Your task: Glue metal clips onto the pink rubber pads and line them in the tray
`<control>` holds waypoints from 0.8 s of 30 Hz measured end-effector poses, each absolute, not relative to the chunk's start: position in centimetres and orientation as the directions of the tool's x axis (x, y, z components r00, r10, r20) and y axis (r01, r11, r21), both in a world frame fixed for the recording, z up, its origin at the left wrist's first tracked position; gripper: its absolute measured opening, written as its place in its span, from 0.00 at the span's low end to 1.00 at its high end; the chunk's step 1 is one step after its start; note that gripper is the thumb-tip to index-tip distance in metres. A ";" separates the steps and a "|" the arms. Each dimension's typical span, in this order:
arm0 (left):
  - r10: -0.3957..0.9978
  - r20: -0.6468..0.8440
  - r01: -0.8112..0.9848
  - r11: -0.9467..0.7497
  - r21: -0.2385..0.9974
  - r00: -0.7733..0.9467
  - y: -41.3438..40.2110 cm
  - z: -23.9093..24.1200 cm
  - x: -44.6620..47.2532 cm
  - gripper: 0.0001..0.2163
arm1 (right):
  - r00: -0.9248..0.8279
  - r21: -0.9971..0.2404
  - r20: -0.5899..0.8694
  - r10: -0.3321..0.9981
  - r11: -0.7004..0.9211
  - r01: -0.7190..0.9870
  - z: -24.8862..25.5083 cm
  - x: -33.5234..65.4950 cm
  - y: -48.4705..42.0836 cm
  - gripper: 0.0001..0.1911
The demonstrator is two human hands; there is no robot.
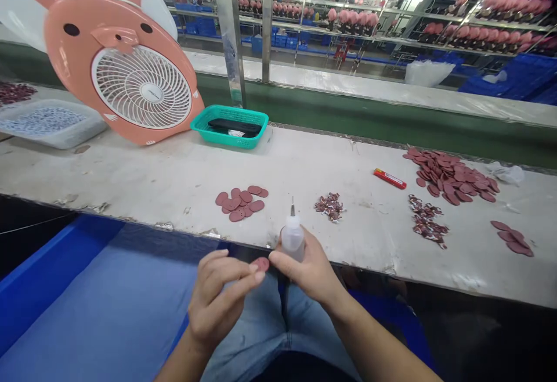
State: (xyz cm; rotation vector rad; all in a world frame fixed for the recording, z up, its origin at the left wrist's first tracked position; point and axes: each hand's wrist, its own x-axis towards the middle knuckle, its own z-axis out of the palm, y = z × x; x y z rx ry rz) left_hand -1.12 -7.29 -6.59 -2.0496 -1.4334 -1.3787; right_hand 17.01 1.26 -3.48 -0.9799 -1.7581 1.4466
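My left hand (220,298) pinches a small dark-red oval disc (262,263) between thumb and fingertips, just below the bench's front edge. My right hand (307,269) is wrapped around a small translucent squeeze bottle (292,237) with a thin metal nozzle pointing up; its fingertips also touch the disc. On the bench straight ahead lies a small cluster of the same dark-red discs (241,201). A little heap of small patterned pieces (329,205) lies to its right.
A pink pig-faced fan (126,74) stands at the back left beside a teal basket (230,125). A large pile of discs (452,176), a red lighter (389,179), more patterned pieces (426,222) and a few discs (512,238) lie at the right. A grey tray (47,122) sits far left.
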 end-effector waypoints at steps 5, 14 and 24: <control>0.622 0.778 0.639 -0.563 0.523 -0.088 -9.1 -5.8 1.1 0.17 | -0.671 -0.804 -0.283 0.686 -0.551 -0.223 -3.1 16.7 -1.4 0.26; 0.837 -0.014 -0.338 -0.205 0.919 -0.547 -9.3 -6.5 4.5 0.12 | -0.551 -0.905 -0.260 0.793 -0.399 -0.148 -3.9 16.9 -2.4 0.27; 0.874 -0.358 -0.744 -0.006 0.668 -0.328 -10.1 -5.3 2.5 0.17 | -0.435 -0.995 -0.100 0.895 -0.083 0.058 -2.6 24.1 -2.2 0.20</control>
